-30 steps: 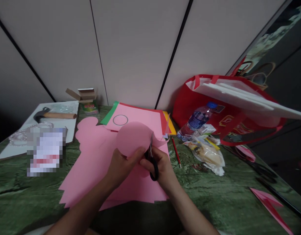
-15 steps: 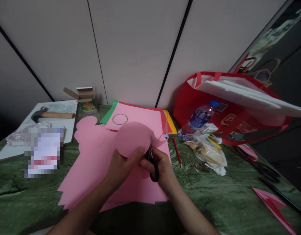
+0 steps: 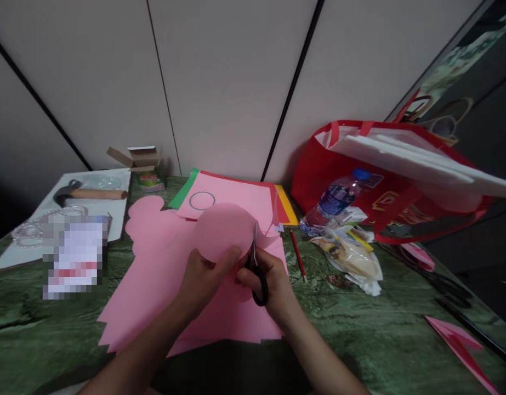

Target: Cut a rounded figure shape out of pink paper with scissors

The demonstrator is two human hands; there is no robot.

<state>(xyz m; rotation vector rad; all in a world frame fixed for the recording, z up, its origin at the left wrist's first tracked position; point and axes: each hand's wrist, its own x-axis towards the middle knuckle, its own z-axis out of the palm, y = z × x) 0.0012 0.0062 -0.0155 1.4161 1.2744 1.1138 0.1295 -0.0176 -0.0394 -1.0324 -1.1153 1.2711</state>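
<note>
A rounded piece of pink paper (image 3: pixel 223 230) is pinched by my left hand (image 3: pixel 207 274), thumb on top and fingers beneath. My right hand (image 3: pixel 273 282) grips black-handled scissors (image 3: pixel 260 285), whose blades point up along the right edge of that paper. A thin pink offcut (image 3: pixel 273 219) curls away just beyond the blades. Under both hands lie large pink sheets (image 3: pixel 162 285) with stepped edges, and several pink paper rounds (image 3: pixel 146 211) rest at their upper left corner. A thin dark ring (image 3: pixel 202 201) sits on the stacked coloured sheets (image 3: pixel 244 192) behind.
On the left, a claw hammer (image 3: pixel 96 193) lies on a white board (image 3: pixel 67 178) near an open small box (image 3: pixel 149 178). To the right are a red pencil (image 3: pixel 297 255), a water bottle (image 3: pixel 333 200), plastic packets (image 3: pixel 353 255) and a red bag (image 3: pixel 318 170). A green marbled tabletop (image 3: pixel 339 329) supports everything.
The pink offcut beside the blades has shifted slightly and curls differently. Both hands keep nearly the same place and hold on the paper and scissors.
</note>
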